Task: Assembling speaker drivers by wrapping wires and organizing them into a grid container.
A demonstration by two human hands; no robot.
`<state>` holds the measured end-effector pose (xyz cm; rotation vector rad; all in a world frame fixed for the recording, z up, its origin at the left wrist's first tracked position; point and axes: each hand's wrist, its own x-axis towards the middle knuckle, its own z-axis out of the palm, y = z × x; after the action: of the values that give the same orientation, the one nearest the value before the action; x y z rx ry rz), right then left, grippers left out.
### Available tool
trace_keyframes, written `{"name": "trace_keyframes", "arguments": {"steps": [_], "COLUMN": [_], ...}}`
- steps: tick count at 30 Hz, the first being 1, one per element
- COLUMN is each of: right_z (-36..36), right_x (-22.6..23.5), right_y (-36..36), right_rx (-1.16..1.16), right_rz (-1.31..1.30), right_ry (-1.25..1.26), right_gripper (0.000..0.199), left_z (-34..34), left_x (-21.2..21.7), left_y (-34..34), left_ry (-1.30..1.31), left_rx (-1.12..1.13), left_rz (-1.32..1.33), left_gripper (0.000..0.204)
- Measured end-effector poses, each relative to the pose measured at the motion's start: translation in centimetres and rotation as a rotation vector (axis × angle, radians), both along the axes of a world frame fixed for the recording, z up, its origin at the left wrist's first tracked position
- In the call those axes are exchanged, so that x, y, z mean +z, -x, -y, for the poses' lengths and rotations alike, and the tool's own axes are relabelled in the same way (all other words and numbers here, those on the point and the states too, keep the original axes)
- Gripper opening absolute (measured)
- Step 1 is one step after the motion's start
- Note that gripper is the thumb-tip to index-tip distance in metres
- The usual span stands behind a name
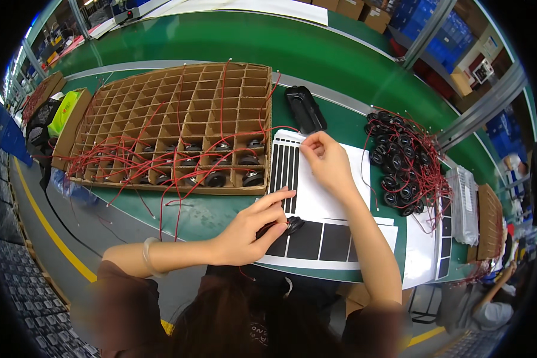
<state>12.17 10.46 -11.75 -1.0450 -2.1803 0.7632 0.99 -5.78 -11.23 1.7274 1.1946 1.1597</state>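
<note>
Near the table's front edge, my left hand (pixel 247 234) is closed on a small round black speaker (pixel 295 225), its index finger stretched out above. The speaker is over a white sheet with large black squares (pixel 306 241). Farther up, my right hand (pixel 329 164) pinches thumb and forefinger together at the upper right of a sheet with narrow black strips (pixel 284 170). Whatever is between those fingertips is too small to make out. Left of both hands lies a divided cardboard box (pixel 179 86), its nearer cells holding several black speakers with red wires trailing out.
A black plastic case (pixel 305 108) lies beyond my right hand. To the right is a heap of black speakers (pixel 400 158) with tangled red wires, near a clear plastic tray (pixel 461 206). A green conveyor belt (pixel 352 74) runs along the back.
</note>
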Motion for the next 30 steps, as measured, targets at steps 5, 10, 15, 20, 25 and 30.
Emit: {"name": "trace_keyframes", "arguments": {"steps": [5,10,15,20,25,30], "right_z": [0.0,-1.2,-1.0,-0.1,2.2,5.3], "right_x": [0.2,0.5,3.4,5.1,8.9,11.6], "right_y": [0.1,-1.4,-3.5,-6.9,-11.3,-10.5], "right_rx": [0.031,0.181,0.308,0.341,0.236,0.306], "right_rz": [0.082,-0.090,-0.150,-0.275,-0.298,-0.026], "right_ry": [-0.056,0.349,0.621,0.608,0.216,-0.301], "right_gripper": [0.013,0.012,0.014,0.010,0.009,0.018], "left_z": [0.1,-0.1,-0.3,-0.3,-0.5,-2.2], "left_x": [0.0,-0.7,-0.8,-0.9,0.8,6.0], "left_y": [0.0,0.4,0.3,0.5,0.5,-0.3], "left_ry": [0.013,0.049,0.023,0.056,0.050,-0.108], "left_rx": [0.013,-0.010,-0.003,-0.014,-0.063,-0.230], "left_rz": [0.016,0.086,0.106,0.169,0.259,0.245], "left_gripper": [0.009,0.010,0.010,0.011,0.014,0.015]}}
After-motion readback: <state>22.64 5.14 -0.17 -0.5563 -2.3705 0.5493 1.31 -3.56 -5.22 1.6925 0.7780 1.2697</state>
